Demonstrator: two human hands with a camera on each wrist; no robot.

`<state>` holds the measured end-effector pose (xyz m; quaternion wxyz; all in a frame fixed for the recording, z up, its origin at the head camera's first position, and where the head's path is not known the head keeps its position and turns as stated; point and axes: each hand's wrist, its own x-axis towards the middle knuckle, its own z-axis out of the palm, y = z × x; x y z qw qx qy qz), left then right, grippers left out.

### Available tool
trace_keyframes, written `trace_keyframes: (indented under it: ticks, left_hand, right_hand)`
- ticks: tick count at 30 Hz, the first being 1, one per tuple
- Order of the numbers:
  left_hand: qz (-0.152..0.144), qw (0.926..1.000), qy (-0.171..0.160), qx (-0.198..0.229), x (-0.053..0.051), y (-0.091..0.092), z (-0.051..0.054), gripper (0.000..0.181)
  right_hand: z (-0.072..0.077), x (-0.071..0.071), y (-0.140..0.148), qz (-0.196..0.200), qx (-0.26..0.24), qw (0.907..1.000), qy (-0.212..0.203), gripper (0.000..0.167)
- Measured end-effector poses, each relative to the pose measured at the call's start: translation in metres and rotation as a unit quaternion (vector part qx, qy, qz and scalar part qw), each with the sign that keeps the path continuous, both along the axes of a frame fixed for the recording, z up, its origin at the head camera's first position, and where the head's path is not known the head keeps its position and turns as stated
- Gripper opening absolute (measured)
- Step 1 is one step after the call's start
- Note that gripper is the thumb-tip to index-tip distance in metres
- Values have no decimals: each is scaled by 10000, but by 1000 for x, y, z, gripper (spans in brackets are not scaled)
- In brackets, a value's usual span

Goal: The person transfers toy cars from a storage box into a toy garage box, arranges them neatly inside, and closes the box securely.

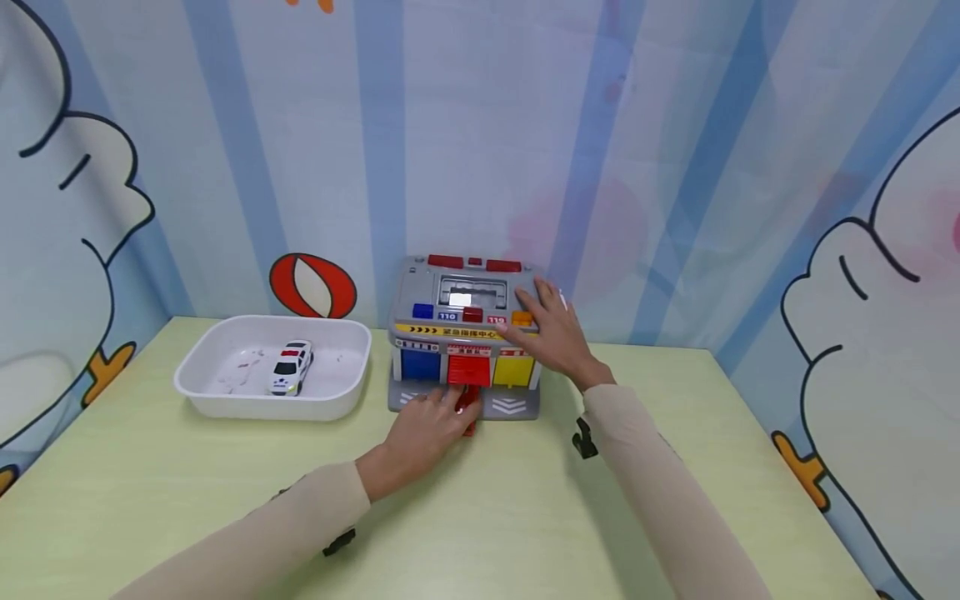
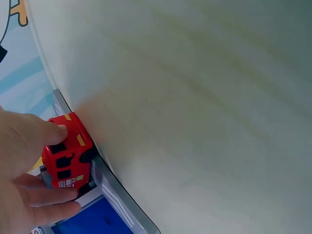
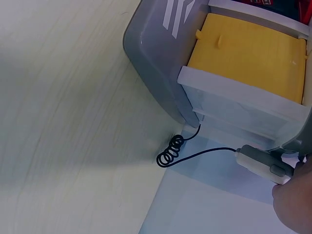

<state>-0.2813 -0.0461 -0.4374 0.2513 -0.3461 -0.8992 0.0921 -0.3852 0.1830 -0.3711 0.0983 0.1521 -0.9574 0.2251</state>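
A grey toy garage (image 1: 420,287) stands at the table's back, with blue (image 1: 421,364), red (image 1: 468,370) and yellow (image 1: 513,371) doors. My left hand (image 1: 423,429) grips a red toy vehicle (image 2: 73,151) on the ramp before the red door; in the left wrist view the thumb and fingers lie on either side of it. My right hand (image 1: 555,333) rests spread on the roof's right side. The right wrist view shows the yellow door (image 3: 248,56) lowered and part of the right hand (image 3: 295,197) beside a grey-white handset on a coiled black cord.
Left of the garage, a white tray (image 1: 273,408) holds a white toy police car (image 1: 291,368). The pale green table (image 1: 480,517) ends at a patterned blue and white curtain (image 1: 480,125) behind.
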Motion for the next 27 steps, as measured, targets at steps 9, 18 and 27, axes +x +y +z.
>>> trace_keyframes:
  ticks: [9, 18, 27]
  left_hand:
    - [-256, 9981, 298, -469, -5, -2, 1, 49]
    - [-430, 9960, 435, -645, -5, -2, 4, 45]
    - [-561, 9970, 294, -455, -7, 0, 3, 36]
  right_hand:
    - [0, 0, 0, -63, 6, 10000, -32, 81]
    - [-1, -2, -2, -163, 15, 9998, -63, 82]
    - [-1, -2, -2, -171, 43, 9998, -20, 82]
